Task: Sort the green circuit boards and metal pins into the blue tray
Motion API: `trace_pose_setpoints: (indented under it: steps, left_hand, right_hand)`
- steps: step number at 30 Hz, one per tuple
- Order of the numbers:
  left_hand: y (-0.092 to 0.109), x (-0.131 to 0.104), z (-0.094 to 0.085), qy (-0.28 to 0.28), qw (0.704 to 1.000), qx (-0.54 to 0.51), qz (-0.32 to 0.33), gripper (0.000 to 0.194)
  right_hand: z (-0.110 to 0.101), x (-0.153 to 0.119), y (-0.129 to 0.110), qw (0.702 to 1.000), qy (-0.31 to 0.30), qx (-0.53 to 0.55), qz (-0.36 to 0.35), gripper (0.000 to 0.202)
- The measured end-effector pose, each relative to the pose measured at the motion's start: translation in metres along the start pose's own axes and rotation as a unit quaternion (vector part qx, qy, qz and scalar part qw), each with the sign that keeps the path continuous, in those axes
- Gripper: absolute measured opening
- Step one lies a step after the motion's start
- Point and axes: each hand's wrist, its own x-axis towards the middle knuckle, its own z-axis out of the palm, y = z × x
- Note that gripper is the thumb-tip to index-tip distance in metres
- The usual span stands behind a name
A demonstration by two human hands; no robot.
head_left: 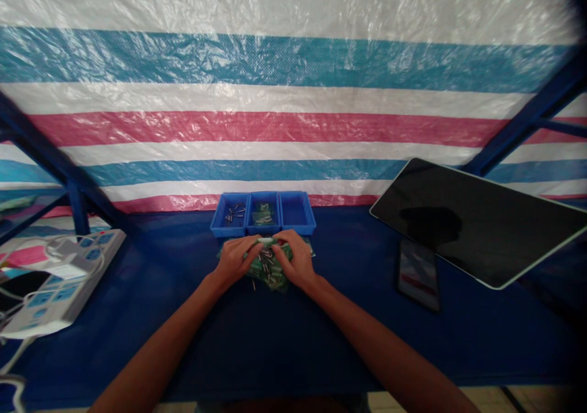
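Note:
My left hand [236, 257] and my right hand [295, 257] meet close together just in front of the blue trays. Fingers and thumbs of both are closed on a small greenish plastic bag [266, 241], with a pale patch showing between the fingertips. Its lower part merges with what lies below. Beneath and between the hands is a pile of green clear bags [277, 278] with loose metal screws [266, 263] on top. One thin metal piece [254, 285] lies by the pile's left edge. My fingers partly cover the pile.
Behind the hands, a left blue tray [220, 217] holds loose screws and a middle tray [251, 225] small green bags; a right tray [298, 211] adjoins them. A dark screen [486, 223] and a phone [417, 275] lie right. Cabled power strips [92, 278] stand left.

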Motion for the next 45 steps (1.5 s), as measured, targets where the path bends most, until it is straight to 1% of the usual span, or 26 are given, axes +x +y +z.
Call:
trace_pose_setpoints:
  steps: [3,9,13,17,20,27,35,40,45]
  left_hand:
    - [-0.001,-0.001,0.000,0.006,1.000,0.007,-0.002,0.018]
    - [0.001,0.001,-0.003,-0.021,1.000,0.002,-0.023,0.019]
    - [0.003,0.002,-0.001,0.004,0.999,0.025,-0.023,0.015]
    - [0.004,0.002,0.001,0.007,0.999,0.046,-0.027,0.017]
    - [0.003,0.000,0.002,0.018,0.999,0.043,-0.021,0.018]
    - [0.003,-0.001,0.001,0.053,0.998,0.035,-0.016,0.011]
    - [0.009,0.005,-0.006,0.034,0.999,0.004,-0.026,0.015]
    - [0.013,0.006,-0.004,0.045,0.998,0.021,-0.032,0.011]
    - [0.013,0.005,-0.001,0.033,0.998,0.031,-0.039,0.012]
  right_hand:
    - [0.003,0.001,0.001,1.000,-0.005,-0.011,-0.006,0.013]
    - [0.004,-0.001,0.002,1.000,-0.007,-0.023,0.000,0.015]
    - [0.004,-0.001,0.003,1.000,-0.005,-0.028,-0.002,0.016]
    - [0.002,0.000,0.002,0.999,-0.012,-0.030,-0.012,0.015]
    - [0.002,0.000,0.001,0.999,-0.022,-0.032,-0.017,0.014]
    - [0.005,-0.001,0.004,0.998,-0.045,-0.038,-0.018,0.015]
    - [0.007,-0.001,0.005,0.998,-0.055,-0.033,-0.029,0.016]
    - [0.006,-0.002,0.004,0.997,-0.063,-0.035,-0.025,0.016]
    - [0.006,-0.002,0.005,0.997,-0.064,-0.037,-0.028,0.016]
